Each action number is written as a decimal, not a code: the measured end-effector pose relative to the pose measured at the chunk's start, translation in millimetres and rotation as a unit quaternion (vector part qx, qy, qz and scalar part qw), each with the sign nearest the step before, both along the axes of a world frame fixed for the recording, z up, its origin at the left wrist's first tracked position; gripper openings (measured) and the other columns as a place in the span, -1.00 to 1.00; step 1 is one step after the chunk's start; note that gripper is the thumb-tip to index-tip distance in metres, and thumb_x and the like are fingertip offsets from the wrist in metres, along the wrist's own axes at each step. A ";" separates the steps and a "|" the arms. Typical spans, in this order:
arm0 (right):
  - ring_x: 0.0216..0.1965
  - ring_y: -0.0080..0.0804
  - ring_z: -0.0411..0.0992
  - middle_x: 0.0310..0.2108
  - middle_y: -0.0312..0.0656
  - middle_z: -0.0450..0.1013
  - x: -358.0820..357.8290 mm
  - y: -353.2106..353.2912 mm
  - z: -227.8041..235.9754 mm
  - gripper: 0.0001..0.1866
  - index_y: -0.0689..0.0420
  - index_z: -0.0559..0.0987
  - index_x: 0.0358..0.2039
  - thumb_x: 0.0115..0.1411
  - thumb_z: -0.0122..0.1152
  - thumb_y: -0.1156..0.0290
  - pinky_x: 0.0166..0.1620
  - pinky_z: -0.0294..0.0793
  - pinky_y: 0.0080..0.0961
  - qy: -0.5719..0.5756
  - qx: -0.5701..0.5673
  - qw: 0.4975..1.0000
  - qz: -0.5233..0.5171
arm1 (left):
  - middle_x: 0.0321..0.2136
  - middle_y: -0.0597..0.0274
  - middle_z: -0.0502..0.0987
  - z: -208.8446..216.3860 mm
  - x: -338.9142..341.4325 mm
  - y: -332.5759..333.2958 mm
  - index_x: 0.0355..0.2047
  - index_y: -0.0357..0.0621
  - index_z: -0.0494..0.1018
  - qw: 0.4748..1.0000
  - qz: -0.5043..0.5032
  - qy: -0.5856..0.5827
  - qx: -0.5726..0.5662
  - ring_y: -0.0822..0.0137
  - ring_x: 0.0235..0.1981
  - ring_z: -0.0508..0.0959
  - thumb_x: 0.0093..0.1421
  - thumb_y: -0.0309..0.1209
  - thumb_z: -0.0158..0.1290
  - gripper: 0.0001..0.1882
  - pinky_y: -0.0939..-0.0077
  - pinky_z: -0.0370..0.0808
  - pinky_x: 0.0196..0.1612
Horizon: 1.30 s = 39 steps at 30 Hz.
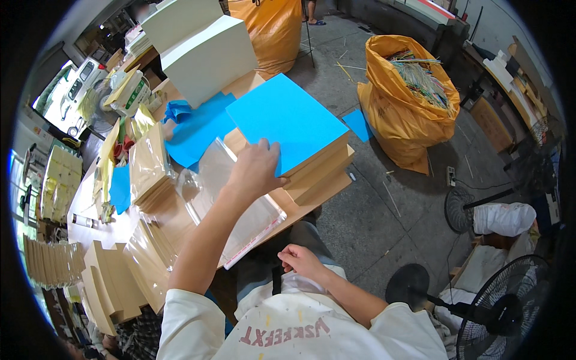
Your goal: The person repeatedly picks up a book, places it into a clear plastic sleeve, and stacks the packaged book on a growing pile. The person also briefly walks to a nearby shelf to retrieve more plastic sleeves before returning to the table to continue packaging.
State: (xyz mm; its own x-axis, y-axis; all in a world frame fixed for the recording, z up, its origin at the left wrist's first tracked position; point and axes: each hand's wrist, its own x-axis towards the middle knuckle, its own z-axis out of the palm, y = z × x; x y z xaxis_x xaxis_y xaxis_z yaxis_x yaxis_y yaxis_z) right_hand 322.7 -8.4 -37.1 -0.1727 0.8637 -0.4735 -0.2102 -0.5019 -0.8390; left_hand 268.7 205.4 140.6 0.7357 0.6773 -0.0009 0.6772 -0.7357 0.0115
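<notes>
Blue sheet [300, 117] is located just above the frame's centre, lying on top of a tan stack [319, 163]. Its near left edge is touched by the left hand [257, 171], fingers spread over the corner; whether it is pinched cannot be told. Right hand [302, 261] is held loosely clenched at lower centre, nothing seen in it. Clear plastic sleeves [246, 219] are laid just beside. Step judged: top sheet being handled. Next move: a single-layer grip seems called for.
</notes>
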 end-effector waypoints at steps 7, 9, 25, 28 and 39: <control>-0.51 -0.58 0.44 -0.50 -0.27 0.46 1.3 -3.8 -1.7 -0.73 0.24 0.49 -0.36 0.29 0.16 0.25 -0.43 0.50 -0.61 -0.006 -0.011 1.000 0.008 | -0.30 -0.02 0.50 2.3 -6.2 8.4 -0.14 -0.25 0.45 0.999 -0.015 -0.027 -0.023 -0.03 -0.26 0.54 -0.14 -0.10 0.38 -0.35 0.18 0.49 -0.20; -0.50 -0.60 0.44 -0.50 -0.30 0.46 1.3 -4.7 -2.7 -0.74 0.20 0.49 -0.34 0.29 0.16 0.24 -0.44 0.45 -0.63 -0.008 -0.011 1.000 0.010 | -0.30 -0.02 0.51 2.5 -9.0 13.0 -0.14 -0.25 0.46 0.998 -0.025 -0.045 -0.031 -0.04 -0.26 0.54 -0.12 -0.09 0.37 -0.37 0.17 0.48 -0.20; -0.26 -0.40 0.57 -0.24 -0.20 0.50 76.2 111.8 110.4 -0.74 0.26 0.43 -0.05 0.34 0.06 0.37 -0.26 0.57 -0.54 0.093 0.214 0.946 -0.225 | -0.22 -0.10 0.60 17.2 -18.6 49.1 -0.07 -0.28 0.49 0.987 -0.004 -0.044 -0.158 -0.02 -0.19 0.59 -0.06 0.01 0.30 -0.31 0.26 0.50 -0.13; -0.27 -0.36 0.58 -0.26 -0.20 0.50 91.3 133.0 96.6 -0.74 0.26 0.42 -0.05 0.33 0.07 0.38 -0.30 0.58 -0.56 0.067 0.193 0.962 -0.182 | -0.33 -0.14 0.60 12.9 -8.8 48.8 -0.24 -0.29 0.54 0.988 -0.025 -0.043 -0.148 -0.07 -0.28 0.60 -0.09 -0.02 0.32 -0.41 0.19 0.51 -0.21; 0.17 -0.06 0.26 0.16 0.11 0.14 99.3 129.3 121.4 -0.32 0.23 0.15 0.23 0.33 0.03 -0.02 0.16 0.38 0.00 0.190 0.186 0.941 -0.207 | -0.51 -0.09 0.58 0.9 -21.8 55.7 -0.48 -0.30 0.56 0.979 -0.008 -0.139 -0.151 -0.05 -0.45 0.59 -0.14 -0.06 0.19 -0.54 0.18 0.52 -0.36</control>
